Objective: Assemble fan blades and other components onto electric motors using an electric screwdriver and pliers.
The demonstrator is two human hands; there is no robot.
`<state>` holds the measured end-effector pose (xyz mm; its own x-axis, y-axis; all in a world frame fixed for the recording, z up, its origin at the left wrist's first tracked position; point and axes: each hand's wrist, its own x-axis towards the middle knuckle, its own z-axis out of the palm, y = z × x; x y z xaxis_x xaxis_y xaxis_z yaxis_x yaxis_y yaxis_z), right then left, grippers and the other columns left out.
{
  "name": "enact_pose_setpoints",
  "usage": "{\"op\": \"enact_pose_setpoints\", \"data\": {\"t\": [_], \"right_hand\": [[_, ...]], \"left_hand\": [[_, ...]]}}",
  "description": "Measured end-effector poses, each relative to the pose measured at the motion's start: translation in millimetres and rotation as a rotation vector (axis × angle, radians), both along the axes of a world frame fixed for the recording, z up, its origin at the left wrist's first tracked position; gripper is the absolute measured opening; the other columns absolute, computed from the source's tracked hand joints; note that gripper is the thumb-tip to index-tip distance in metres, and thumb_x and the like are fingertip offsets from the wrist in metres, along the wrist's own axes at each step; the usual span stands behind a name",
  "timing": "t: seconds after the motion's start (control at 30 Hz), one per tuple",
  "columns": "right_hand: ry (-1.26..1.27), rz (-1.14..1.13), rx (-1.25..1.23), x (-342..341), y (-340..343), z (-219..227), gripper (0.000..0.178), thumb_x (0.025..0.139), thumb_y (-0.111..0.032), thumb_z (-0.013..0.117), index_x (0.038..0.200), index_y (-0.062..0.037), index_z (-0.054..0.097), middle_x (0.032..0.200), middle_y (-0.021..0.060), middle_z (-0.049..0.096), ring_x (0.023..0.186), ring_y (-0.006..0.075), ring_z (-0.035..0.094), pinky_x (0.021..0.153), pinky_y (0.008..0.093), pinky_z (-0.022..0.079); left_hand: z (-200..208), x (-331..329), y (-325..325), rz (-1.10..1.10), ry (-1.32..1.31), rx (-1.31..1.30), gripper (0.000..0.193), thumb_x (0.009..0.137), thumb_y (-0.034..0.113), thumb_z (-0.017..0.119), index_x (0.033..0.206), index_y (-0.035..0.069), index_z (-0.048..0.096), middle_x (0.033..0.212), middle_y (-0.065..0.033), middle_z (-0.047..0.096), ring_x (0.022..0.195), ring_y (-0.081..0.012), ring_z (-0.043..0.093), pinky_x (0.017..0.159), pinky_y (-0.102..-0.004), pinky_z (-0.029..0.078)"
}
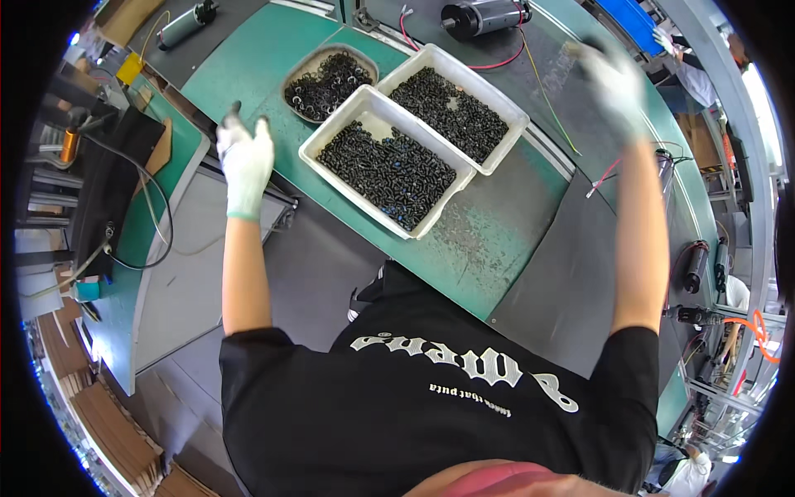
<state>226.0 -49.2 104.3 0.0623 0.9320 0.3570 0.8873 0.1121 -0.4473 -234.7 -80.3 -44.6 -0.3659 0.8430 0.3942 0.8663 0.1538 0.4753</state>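
Note:
My left hand [246, 159], in a white glove with dark fingertips, is raised left of the trays. Its thumb and a finger stand apart, and nothing shows in it. My right hand [614, 87], also gloved, reaches over the far right of the bench; motion smears its fingers. Between the hands sit two white trays: the nearer tray [338, 176] and the farther tray [517, 114]. Small black cylindrical parts [385, 174] fill much of the nearer one, and similar black parts [451, 116] the other. A shallow bin [364, 56] of dark rings adjoins them.
A black cylindrical motor [489, 16] with red and yellow-green wires lies at the bench's far side. Another motor [184, 26] lies far left. Several more motors [696, 267] line the right. A grey metal frame [712, 91] rises there; co-workers in white gloves are beyond it.

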Motion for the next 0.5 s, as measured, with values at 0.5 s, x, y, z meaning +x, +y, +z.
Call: {"op": "enact_pose_setpoints", "data": {"t": [0.5], "right_hand": [[0.121, -0.113, -0.337, -33.9, 157.7, -132.3, 0.059, 0.089, -0.047, 0.048, 0.116, 0.004, 0.06, 0.121, 0.0199, 0.061, 0.115, 0.028, 0.054, 0.1, 0.0357, 0.038]], "left_hand": [[-54.7, 14.6, 56.7, 0.098, 0.214, -0.054, 0.05, 0.096, 0.032, 0.041, 0.136, 0.003, 0.043, 0.142, -0.0289, 0.036, 0.134, -0.0485, 0.027, 0.113, -0.051, 0.022]]}}
